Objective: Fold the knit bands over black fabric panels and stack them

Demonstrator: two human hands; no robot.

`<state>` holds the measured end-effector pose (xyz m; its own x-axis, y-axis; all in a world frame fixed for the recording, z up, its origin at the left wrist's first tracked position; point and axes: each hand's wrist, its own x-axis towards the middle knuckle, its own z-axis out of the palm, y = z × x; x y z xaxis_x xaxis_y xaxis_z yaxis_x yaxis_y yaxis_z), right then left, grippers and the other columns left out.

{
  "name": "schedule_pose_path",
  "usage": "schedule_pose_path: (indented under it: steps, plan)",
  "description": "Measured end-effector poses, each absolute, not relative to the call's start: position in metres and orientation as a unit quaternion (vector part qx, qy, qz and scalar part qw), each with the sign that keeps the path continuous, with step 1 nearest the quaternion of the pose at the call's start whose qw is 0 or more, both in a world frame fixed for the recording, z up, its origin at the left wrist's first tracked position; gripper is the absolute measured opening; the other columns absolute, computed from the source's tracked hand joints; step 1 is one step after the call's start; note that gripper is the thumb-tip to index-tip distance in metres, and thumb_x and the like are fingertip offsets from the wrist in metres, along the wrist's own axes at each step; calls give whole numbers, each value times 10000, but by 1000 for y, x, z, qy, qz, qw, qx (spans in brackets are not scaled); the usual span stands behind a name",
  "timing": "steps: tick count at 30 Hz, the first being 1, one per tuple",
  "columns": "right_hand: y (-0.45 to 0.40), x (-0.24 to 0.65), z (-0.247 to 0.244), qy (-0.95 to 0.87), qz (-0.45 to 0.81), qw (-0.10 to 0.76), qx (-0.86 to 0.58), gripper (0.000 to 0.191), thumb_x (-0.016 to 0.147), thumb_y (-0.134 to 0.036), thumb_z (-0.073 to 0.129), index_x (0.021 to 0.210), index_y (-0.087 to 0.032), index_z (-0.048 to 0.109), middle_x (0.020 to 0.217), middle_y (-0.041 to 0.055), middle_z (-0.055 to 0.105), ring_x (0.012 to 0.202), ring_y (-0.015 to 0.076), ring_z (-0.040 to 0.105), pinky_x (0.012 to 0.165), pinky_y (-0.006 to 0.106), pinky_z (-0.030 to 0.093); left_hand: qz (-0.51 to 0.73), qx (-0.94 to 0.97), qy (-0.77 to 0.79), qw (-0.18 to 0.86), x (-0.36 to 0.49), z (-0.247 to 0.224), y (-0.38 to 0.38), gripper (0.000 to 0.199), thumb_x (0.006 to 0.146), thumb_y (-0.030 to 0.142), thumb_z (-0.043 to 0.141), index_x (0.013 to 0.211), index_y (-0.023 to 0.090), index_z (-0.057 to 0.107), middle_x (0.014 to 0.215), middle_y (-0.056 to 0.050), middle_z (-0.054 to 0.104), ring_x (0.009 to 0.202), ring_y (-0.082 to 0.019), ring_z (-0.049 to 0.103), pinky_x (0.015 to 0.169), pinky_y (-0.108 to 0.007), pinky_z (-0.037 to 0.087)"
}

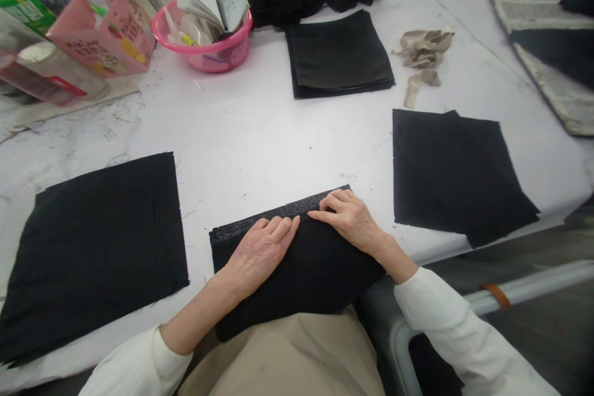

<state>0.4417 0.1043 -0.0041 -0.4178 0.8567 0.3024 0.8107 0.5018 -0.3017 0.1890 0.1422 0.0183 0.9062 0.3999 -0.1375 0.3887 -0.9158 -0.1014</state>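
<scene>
A black fabric piece (325, 272) lies at the table's front edge and hangs towards my lap. Along its far edge runs a speckled dark grey strip (273, 212). My left hand (264, 250) rests on the fabric, its fingers closed together and bent down at the strip's lower border. Close beside it, my right hand (350, 219) grips the fabric near the strip's right end, fingers curled and thumb pointing left. The fingertips of both hands nearly meet at this border. What lies under the fingers is hidden.
Black fabric stacks lie left (106, 247), right (450, 173) and behind (341, 55). A pink basin (213, 52) holds a notebook; a pink box (106, 31) stands beside it. Beige scraps (424, 49) lie at the back right. A metal rail (533, 284) runs at the lower right.
</scene>
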Motion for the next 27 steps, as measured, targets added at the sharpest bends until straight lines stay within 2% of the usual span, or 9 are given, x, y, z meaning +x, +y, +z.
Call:
schedule_pose_path:
  steps: [7, 16, 22, 27]
  plan:
    - [105, 442, -6, -843, 51, 216, -490, 237, 959, -190, 520, 1125, -269, 670, 928, 29, 615, 932, 159, 495, 806, 319, 377, 68, -977, -202, 16, 186, 14, 141, 549, 933, 18, 351, 1474, 95, 303, 1204, -127, 533, 1113, -222, 520, 921, -368, 443]
    - [103, 442, -3, -851, 30, 202, -483, 241, 964, -201, 510, 1143, -259, 661, 936, 35, 620, 942, 166, 515, 808, 323, 388, 87, -978, -189, 12, 199, 24, 145, 465, 968, 55, 314, 1431, 92, 341, 1128, -98, 549, 1036, -204, 521, 851, -347, 446]
    - [101, 455, -1, -840, 32, 209, -501, 234, 954, -177, 524, 1124, -242, 672, 957, 39, 645, 961, 163, 533, 811, 320, 402, 92, -979, -180, 23, 213, 25, 147, 509, 945, 58, 376, 1447, 101, 309, 1034, -82, 550, 911, -203, 529, 743, -350, 434]
    - [98, 469, -1, -833, 28, 211, -510, 215, 948, -180, 536, 1096, -236, 682, 957, 32, 654, 958, 165, 527, 813, 326, 407, 74, -981, -179, -14, 222, 25, 149, 473, 946, 49, 382, 1415, 94, 343, 1078, -91, 551, 993, -205, 528, 816, -350, 434]
